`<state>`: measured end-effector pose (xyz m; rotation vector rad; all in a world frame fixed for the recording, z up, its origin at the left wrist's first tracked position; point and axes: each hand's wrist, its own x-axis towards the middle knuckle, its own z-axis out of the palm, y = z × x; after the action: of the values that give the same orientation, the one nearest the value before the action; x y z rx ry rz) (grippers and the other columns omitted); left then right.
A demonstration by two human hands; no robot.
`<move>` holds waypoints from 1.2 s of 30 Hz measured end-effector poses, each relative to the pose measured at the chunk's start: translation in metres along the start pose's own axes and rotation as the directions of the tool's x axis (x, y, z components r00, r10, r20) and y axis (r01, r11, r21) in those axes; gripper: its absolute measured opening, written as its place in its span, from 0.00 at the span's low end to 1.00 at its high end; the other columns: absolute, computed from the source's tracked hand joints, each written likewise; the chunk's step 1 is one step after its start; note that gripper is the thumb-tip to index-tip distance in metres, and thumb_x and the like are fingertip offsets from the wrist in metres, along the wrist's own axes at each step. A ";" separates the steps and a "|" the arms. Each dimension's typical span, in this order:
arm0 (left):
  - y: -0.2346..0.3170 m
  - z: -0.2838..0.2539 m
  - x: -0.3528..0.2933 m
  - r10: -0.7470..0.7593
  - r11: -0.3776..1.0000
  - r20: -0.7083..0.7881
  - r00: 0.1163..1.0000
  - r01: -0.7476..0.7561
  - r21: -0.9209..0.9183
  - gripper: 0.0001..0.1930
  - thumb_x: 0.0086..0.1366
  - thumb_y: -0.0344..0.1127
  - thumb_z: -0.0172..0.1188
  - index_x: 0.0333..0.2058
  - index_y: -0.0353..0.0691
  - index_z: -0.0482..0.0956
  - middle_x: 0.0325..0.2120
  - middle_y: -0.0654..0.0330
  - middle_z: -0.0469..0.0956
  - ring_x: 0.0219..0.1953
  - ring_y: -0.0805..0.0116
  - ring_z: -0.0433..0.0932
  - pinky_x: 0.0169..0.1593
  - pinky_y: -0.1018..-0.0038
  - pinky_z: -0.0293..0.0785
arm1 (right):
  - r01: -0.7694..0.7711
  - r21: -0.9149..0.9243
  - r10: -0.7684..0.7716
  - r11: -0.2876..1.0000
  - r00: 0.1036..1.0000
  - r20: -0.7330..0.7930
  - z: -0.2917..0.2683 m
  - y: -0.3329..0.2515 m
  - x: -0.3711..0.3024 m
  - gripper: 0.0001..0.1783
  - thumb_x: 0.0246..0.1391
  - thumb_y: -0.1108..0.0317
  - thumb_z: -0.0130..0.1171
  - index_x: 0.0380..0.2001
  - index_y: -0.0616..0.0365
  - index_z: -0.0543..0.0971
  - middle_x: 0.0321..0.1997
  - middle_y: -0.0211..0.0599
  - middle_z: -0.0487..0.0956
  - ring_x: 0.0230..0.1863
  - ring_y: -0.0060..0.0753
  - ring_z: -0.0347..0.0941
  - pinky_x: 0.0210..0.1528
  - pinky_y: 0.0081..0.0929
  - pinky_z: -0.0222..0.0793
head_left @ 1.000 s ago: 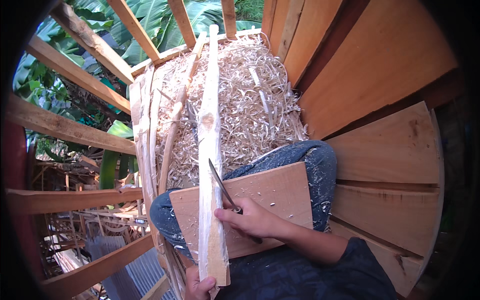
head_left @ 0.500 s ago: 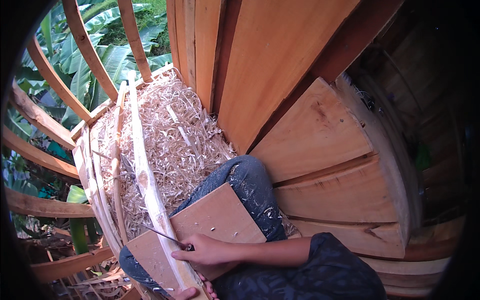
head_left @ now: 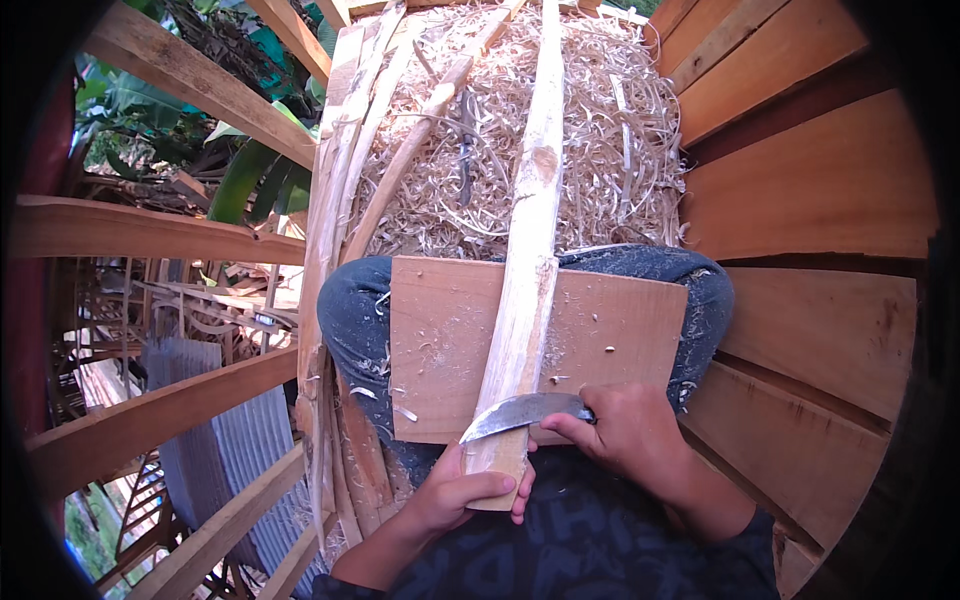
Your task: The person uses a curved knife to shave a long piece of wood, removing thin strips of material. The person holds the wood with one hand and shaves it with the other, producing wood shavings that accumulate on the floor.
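A long pale strip of wood runs away from me over a flat wooden board on my lap. My left hand is closed around the strip's near end, with the thumb on top and fingertips showing on the other side. In my right hand is the handle of a knife, mostly hidden by the fingers. Its broad, curved blade lies across the strip just beyond my left hand, tip pointing left. A few small wood chips dot the board.
Beyond my bent legs lies a thick heap of curly wood shavings. A dark, slim blade-like tool rests on it, beside a thinner stick. Wooden slats stand at left, plank walls at right.
The view has swung, bringing the strip and both hands toward the middle. My right hand has drawn the knife along the strip to its near end, close to my left hand.
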<state>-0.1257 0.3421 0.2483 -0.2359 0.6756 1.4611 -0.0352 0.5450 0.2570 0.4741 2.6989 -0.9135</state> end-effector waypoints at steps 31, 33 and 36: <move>0.020 0.019 -0.001 -0.076 0.997 -0.040 0.996 0.077 0.024 0.25 0.54 0.29 0.58 0.49 0.31 0.61 0.27 0.50 0.73 0.26 0.65 0.77 0.29 0.73 0.76 | -0.079 -0.129 0.052 0.988 0.978 -0.200 -0.012 0.039 0.031 0.43 0.42 0.26 0.51 0.09 0.64 0.74 0.09 0.49 0.70 0.16 0.50 0.72 0.20 0.40 0.66; 0.016 0.026 -0.003 -0.119 0.989 -0.026 0.993 0.121 0.085 0.25 0.55 0.29 0.59 0.49 0.31 0.61 0.27 0.51 0.73 0.27 0.65 0.77 0.30 0.72 0.75 | -0.225 -0.095 0.194 0.970 0.946 -0.258 -0.020 0.054 0.040 0.43 0.45 0.28 0.50 0.10 0.65 0.73 0.10 0.51 0.70 0.17 0.51 0.72 0.22 0.41 0.67; 0.004 0.039 -0.018 -0.202 0.977 0.001 0.979 0.201 0.072 0.25 0.55 0.29 0.60 0.49 0.32 0.61 0.28 0.52 0.73 0.28 0.66 0.77 0.31 0.72 0.75 | -0.449 0.056 0.447 0.892 0.853 -0.271 -0.042 0.084 0.054 0.42 0.50 0.31 0.49 0.11 0.67 0.74 0.12 0.54 0.71 0.19 0.53 0.73 0.25 0.43 0.67</move>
<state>-0.1182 0.3487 0.2903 -0.2351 0.6760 1.2413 -0.0584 0.6463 0.2259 1.2538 2.6336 -0.7408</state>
